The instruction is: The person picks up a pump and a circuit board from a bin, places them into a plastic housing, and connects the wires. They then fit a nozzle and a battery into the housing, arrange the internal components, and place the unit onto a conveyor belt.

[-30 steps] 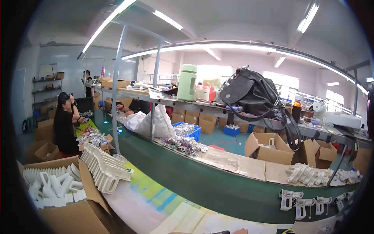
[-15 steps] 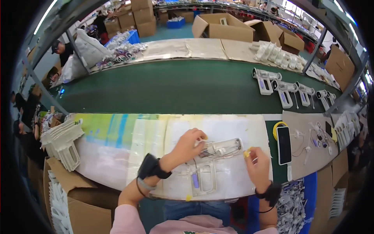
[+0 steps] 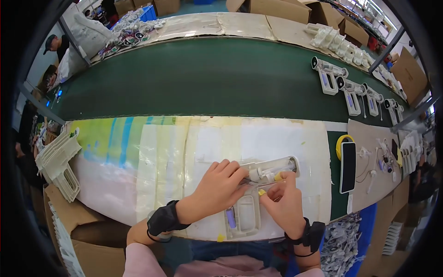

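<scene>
White housing (image 3: pixel 251 191) looks light, stiff, thin-walled; I'd hold its handle frame (image 3: pixel 257 212). Left hand (image 3: pixel 216 187) curls over barrel (image 3: pixel 278 165), pinch unclear; right hand (image 3: pixel 272 183) has thumb and forefinger apart.

A dark-screened phone (image 3: pixel 348 173) is laid at the right, and a yellow ring (image 3: pixel 339 147) (partly covered) is seen at its upper end. Across the green belt (image 3: pixel 207 78), a bulging white sack (image 3: pixel 94 34) is set beside a grey post (image 3: pixel 74 40) — a co-worker in a dark cap (image 3: pixel 62 49) is seen to its left. Cardboard boxes (image 3: pixel 277 10) are cut off by the top edge — a blue crate (image 3: pixel 148 13) likewise.
</scene>
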Motion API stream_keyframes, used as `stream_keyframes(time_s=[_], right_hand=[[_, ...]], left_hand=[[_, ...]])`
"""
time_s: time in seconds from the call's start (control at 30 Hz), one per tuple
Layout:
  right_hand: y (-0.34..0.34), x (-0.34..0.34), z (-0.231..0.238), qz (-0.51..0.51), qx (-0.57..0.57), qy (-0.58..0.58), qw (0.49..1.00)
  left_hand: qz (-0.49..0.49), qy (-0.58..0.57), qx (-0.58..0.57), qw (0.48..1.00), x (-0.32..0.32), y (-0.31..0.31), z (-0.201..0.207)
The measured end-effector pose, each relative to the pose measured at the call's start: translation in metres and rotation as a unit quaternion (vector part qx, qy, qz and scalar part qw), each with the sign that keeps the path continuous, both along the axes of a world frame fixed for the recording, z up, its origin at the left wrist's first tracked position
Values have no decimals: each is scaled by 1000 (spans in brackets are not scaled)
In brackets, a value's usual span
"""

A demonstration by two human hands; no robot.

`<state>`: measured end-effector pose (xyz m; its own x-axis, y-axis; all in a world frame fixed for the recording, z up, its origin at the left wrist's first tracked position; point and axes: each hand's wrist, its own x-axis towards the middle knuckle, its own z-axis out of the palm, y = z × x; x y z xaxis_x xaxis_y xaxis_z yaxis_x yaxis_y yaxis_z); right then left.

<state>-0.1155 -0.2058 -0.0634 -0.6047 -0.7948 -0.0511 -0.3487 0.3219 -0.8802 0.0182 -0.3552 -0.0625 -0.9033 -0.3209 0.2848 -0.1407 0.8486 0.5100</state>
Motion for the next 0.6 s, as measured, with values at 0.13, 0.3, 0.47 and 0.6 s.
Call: stream_keyframes(time_s=[0.13,0.3,0.47,0.6], right_hand=[[-9,2,-1,51,67,107,991],[-8,3,-14,29,28,79,996],[-12,5,-11,22,20,110,993],[-15,3,-8,14,60,114,992]], left_hand=[[-11,-41,2,999,-12,-3,-7],[-23,-92,56,994,-9,-6,2],[-20,-55,133,989,-4,-4,3],[-13,-71,124,990,-10,-1,-1]])
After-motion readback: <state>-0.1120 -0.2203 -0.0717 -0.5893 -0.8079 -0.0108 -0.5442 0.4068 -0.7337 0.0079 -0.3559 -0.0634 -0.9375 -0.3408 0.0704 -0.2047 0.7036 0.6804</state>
